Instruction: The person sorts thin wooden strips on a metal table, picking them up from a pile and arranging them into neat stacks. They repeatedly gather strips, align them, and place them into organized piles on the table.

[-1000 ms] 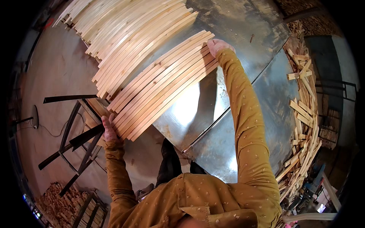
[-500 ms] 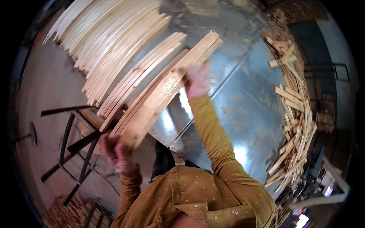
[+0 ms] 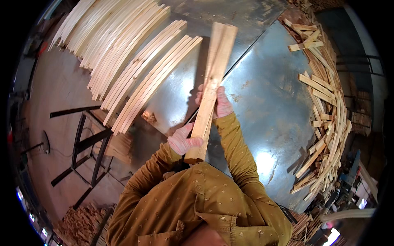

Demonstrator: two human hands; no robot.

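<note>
Two hands: both gripping the same wood, in front of the chest
Left hand [image 3: 184, 139]: closed around the near end, thumb laid over the top face
Right hand [image 3: 221, 102]: wrapped around the middle, fingertips showing past the left edge, palm against the right
Held boards [image 3: 210, 88]: at least two, overlapping, their far ends slightly fanned, pointing away from the body over the counter; a dark shadow falls to their left
Nearest bundle [image 3: 158, 84]: a few pale strips side by side, left of the held boards
Middle bundle [image 3: 143, 67]: similar strips just beyond it, a narrow gap between
Big row [image 3: 111, 37]: many strips packed close at upper left
Heap [image 3: 78, 221]: small wood pieces at lower left beside dark bars; whether the bars hold them in cannot be told
Scrap pile [image 3: 324, 96]: short and long pieces, jumbled along the right side
Counter [image 3: 266, 94]: grey metal, shiny and stained, crossed by a dark seam
Metal stand [image 3: 94, 140]: black bars, at the counter's left
Floor [image 3: 57, 94]: pale, dusty-looking
</note>
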